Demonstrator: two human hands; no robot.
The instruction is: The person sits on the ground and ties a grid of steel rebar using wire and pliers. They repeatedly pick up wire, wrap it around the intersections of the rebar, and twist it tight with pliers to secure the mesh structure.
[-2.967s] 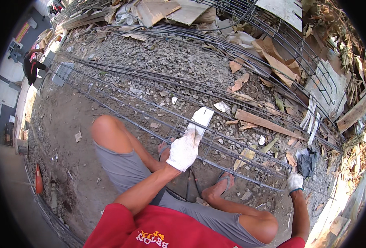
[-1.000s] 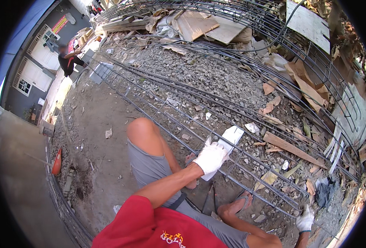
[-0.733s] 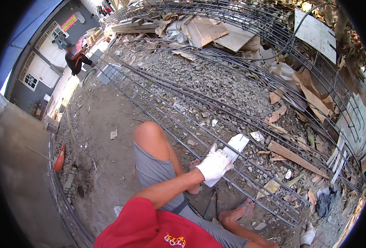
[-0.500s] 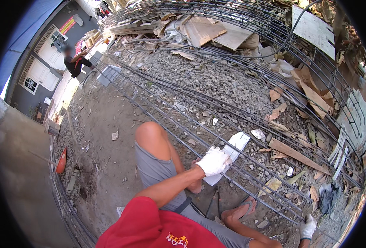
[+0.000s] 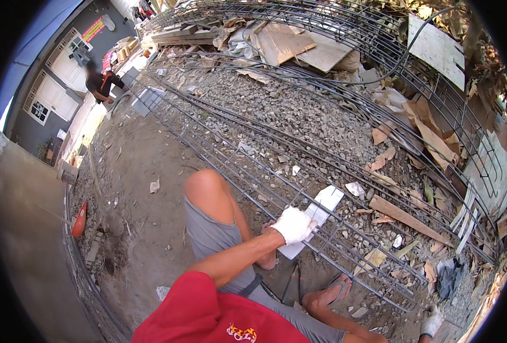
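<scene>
A long, narrow steel rebar cage (image 5: pixel 247 182) runs diagonally across the ground in front of me, from upper left to lower right. My left hand (image 5: pixel 294 225), in a white knit glove, is closed around its near bars. Under that part of the cage lies a pale flat block (image 5: pixel 327 201), partly hidden by the hand and bars. Past the cage's right end, low by the ground, is my right hand (image 5: pixel 433 321), also gloved. Its fingers look curled, but what they hold, if anything, is too small to make out.
Loose rebar (image 5: pixel 276 126) lies along the gravel (image 5: pixel 322 106) beyond the cage. A wooden strip (image 5: pixel 410 219) rests at right, near larger rebar cages (image 5: pixel 436 86). Grey blocks (image 5: pixel 148 100) support the far end, where another person (image 5: pixel 100 84) sits. Pincers (image 5: pixel 292 283) lie by my foot.
My right hand has shifted slightly right and down, away from the cage's end. The left hand keeps its hold. The person at the far end has leaned and lowered an arm.
</scene>
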